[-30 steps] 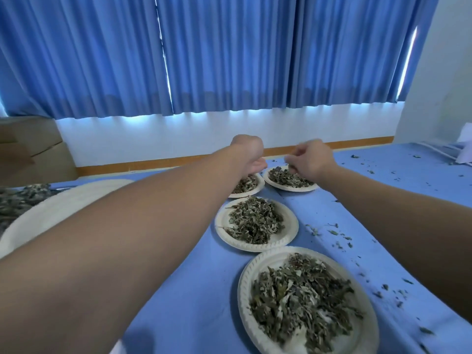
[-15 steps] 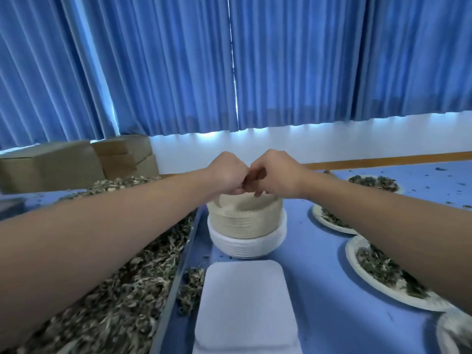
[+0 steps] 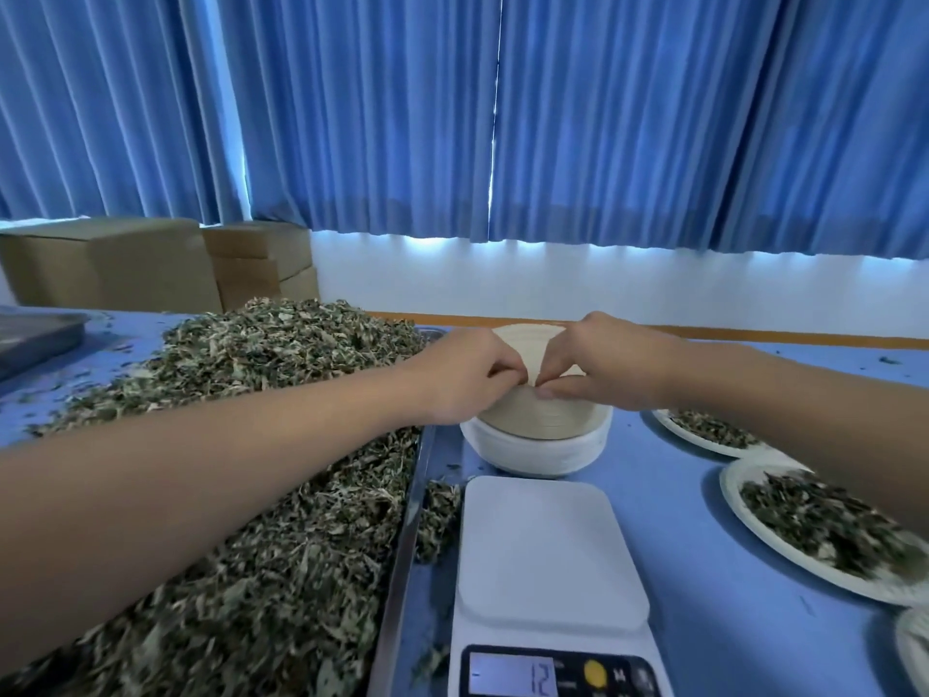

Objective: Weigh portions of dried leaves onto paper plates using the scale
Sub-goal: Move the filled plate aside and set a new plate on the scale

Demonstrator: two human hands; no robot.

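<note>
Having lowered, both hands (image 3: 462, 377) (image 3: 600, 359) now pinch the plate stack (image 3: 545, 420).

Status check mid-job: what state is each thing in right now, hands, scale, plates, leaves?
Left hand: pinches the top plate at its edge.
Right hand: pinches the same edge.
Plate stack: standing beyond the scale.
Scale: on, platform bare, display shows 12.
Dried leaves: heaped in the tray.
Near right plate: holds leaves.
Far right plate: holds leaves.

Cardboard boxes (image 3: 151, 266) stand beneath blue curtains (image 3: 553, 118).
</note>
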